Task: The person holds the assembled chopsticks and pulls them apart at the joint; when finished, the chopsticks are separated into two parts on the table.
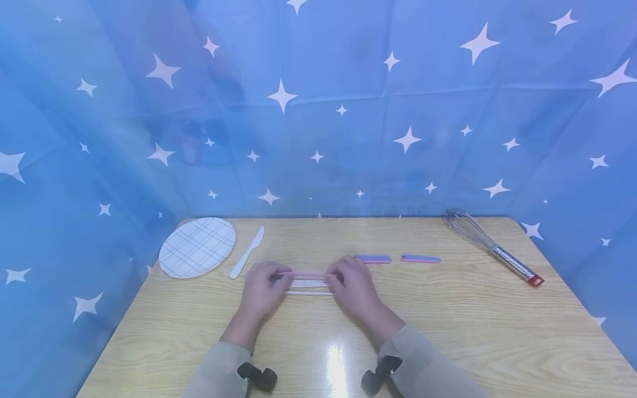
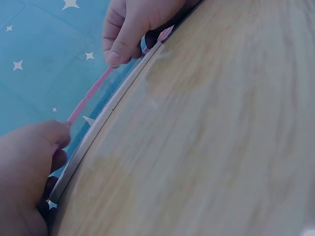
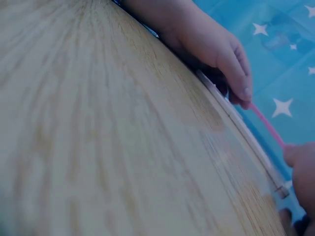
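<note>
A thin pink strip point(image 1: 308, 274) point(image 2: 88, 97) point(image 3: 267, 124) stretches between the two hands. My left hand point(image 1: 260, 292) point(image 2: 24, 169) point(image 3: 206, 37) pinches its left end between thumb and fingers. The other end is pinched by my right hand point(image 1: 357, 290) point(image 2: 140, 24) point(image 3: 305, 172). Both wrist views show the pink strip raised off the table. Below it in the head view, white strips point(image 1: 309, 293) point(image 2: 106, 117) point(image 3: 241, 127) lie on the wood, crosswise between the hands; the fingers hide some of their ends.
On the wooden table point(image 1: 473, 331), a checked round plate point(image 1: 197, 247) and a white knife point(image 1: 247, 253) lie left. Beyond my right hand are two small pink-and-purple bundles point(image 1: 373, 258) point(image 1: 420, 258). A whisk point(image 1: 502, 254) with a red-tipped handle lies far right. Starry blue cloth surrounds the table.
</note>
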A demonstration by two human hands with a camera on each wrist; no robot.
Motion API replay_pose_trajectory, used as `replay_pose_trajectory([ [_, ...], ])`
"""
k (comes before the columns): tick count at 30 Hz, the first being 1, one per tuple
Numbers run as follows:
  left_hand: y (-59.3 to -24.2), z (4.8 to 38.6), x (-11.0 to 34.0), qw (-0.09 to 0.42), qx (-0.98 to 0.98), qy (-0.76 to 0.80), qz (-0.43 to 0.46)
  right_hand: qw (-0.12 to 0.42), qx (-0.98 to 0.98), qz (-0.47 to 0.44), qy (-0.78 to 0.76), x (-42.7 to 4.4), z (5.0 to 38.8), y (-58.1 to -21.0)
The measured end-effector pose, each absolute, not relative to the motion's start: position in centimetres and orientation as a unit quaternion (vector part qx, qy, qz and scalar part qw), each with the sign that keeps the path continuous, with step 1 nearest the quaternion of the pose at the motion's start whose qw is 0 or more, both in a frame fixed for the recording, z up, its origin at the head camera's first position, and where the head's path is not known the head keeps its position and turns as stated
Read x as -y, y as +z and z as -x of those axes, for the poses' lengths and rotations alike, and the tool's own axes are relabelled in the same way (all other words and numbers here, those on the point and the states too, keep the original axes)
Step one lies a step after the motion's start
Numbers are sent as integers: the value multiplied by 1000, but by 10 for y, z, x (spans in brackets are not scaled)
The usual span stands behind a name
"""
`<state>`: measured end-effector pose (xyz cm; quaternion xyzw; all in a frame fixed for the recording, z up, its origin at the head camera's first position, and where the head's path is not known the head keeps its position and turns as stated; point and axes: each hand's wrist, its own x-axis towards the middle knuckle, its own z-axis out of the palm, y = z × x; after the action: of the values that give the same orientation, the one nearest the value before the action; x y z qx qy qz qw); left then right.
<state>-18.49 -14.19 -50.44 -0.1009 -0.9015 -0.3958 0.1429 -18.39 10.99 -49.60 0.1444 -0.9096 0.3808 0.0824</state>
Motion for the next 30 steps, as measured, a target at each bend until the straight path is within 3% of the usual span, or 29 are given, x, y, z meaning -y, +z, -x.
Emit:
replay_pose_trajectory([
  [7, -506, 186, 143, 148, 893, -415, 88, 84, 898, -147, 405, -109, 183, -495],
  [22, -506, 186, 143, 186, 905, -334, 184, 172, 885, -204, 381, -119, 182, -498],
  [30, -507, 185, 139, 210, 904, -319, 191, 219, 867, -247, 374, -127, 183, -499],
])
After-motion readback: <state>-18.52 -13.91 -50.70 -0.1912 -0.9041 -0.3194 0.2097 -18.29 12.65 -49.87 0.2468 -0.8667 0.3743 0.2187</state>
